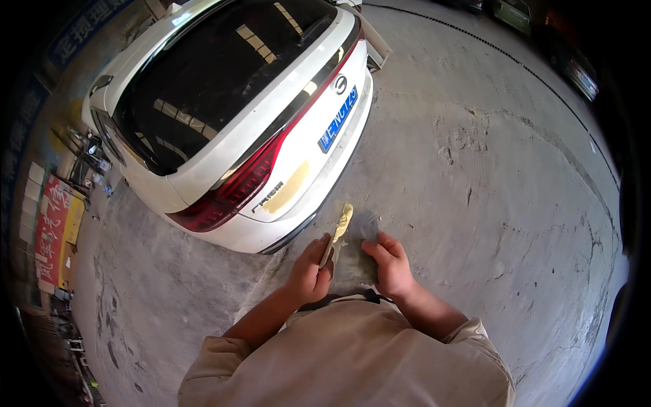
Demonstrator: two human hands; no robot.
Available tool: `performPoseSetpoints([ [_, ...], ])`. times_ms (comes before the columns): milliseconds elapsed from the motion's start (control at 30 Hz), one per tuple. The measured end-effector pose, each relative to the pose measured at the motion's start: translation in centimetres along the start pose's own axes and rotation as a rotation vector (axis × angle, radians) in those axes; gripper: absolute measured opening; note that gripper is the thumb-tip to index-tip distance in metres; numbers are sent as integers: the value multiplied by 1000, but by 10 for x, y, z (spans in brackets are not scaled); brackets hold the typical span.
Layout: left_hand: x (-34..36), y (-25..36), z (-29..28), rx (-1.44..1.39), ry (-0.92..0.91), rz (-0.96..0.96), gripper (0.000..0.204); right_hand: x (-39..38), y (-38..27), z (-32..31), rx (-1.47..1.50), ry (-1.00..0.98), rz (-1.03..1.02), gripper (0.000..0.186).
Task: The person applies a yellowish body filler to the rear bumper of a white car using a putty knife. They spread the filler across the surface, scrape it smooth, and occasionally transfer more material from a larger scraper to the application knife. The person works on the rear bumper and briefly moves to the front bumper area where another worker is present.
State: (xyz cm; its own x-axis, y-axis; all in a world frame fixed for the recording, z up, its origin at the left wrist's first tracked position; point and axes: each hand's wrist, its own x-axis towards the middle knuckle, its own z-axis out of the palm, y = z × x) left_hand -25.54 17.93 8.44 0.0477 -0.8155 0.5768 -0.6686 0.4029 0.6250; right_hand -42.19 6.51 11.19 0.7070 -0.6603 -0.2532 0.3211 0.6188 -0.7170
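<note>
My left hand (312,268) is closed on a narrow spreader (329,250), with thick pale yellow paste (344,218) heaped along its upper part. My right hand (388,265) grips a flat greyish plate (363,270), smeared and blotchy, its thumb on the surface. The two tools are close together in front of my body. Beyond them is the rear of a white car (237,169), with a smooth yellowish patch (288,186) on the body beside the red tail light (230,193), just above the bumper.
Grey concrete floor (488,203) surrounds me. Other parked cars (575,71) stand at the upper right. Along the left side are coloured signboards (54,230) and assorted clutter (95,156). A board-like object (376,47) stands beside the white car's far end.
</note>
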Motion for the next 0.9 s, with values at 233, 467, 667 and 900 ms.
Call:
performPoseSetpoints([
  [233,-30,-37,26,181,-32,50,76,-1,-1,7,95,-22,143,18],
  [467,-41,-40,22,337,-97,81,72,-8,-24,0,189,-34,194,20],
  [667,-28,-40,6,438,-135,122,66,0,-16,-26,209,-101,218,27],
  [900,-36,-43,9,-81,10,-412,35,0,-46,-20,226,-56,-249,28],
])
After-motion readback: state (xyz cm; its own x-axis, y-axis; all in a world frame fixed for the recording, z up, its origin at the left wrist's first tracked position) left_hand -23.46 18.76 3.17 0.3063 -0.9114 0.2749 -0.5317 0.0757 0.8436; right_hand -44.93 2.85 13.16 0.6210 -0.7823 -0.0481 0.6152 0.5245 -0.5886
